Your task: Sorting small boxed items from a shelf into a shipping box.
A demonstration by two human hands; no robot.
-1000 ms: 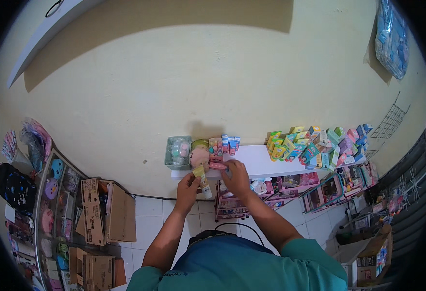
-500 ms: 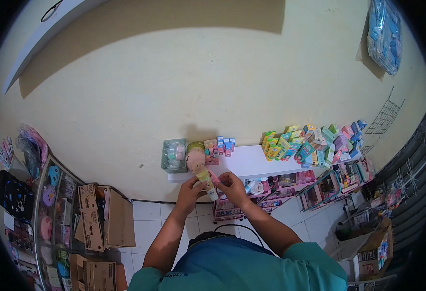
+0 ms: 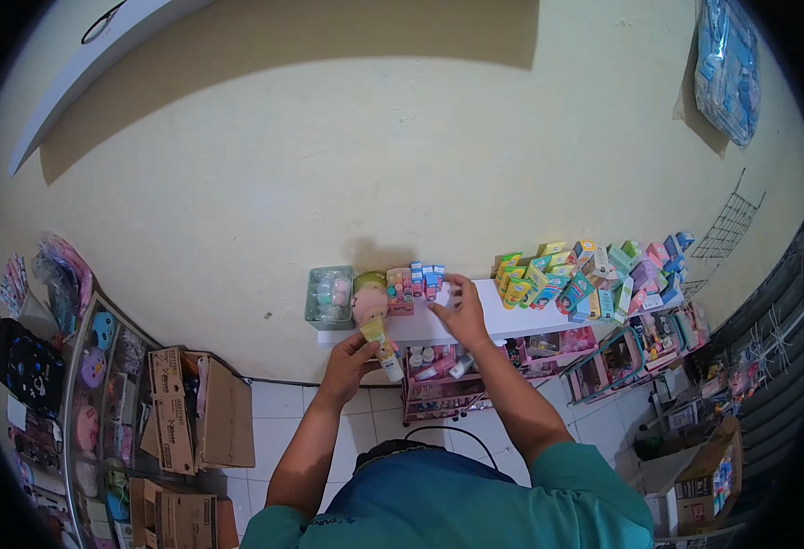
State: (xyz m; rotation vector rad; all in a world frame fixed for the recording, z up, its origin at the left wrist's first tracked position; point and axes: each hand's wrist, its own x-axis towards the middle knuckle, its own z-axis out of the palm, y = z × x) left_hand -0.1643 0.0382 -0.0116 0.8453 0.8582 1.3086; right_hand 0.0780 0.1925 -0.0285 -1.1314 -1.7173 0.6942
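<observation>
My left hand [image 3: 352, 355] is closed round a soft yellow squeeze tube [image 3: 380, 346] with a white cap, held tilted in front of the shelf's near edge. A bit of pink shows beside the tube, too small to name. Over the white shelf [image 3: 502, 316], my right hand [image 3: 462, 311] pinches a small white item [image 3: 443, 294] whose kind I cannot make out. Just left of those fingertips stand several small blue-and-pink boxes [image 3: 428, 279]. Next to them are a pink box of small colourful pieces [image 3: 400, 291], a round pink plush [image 3: 370, 304] and a green basket [image 3: 330, 316].
Many colourful small cartons [image 3: 557, 279] crowd the shelf's right part. Below it stands a pink cart [image 3: 447, 389] of packaged goods. Cardboard boxes [image 3: 223, 412] and a glass display case [image 3: 100, 384] are at left. Another carton [image 3: 708, 476] sits at lower right.
My right hand has left the tube and moved up and to the right, to the small boxes on the shelf. My left hand has shifted slightly left and down, still holding the tube.
</observation>
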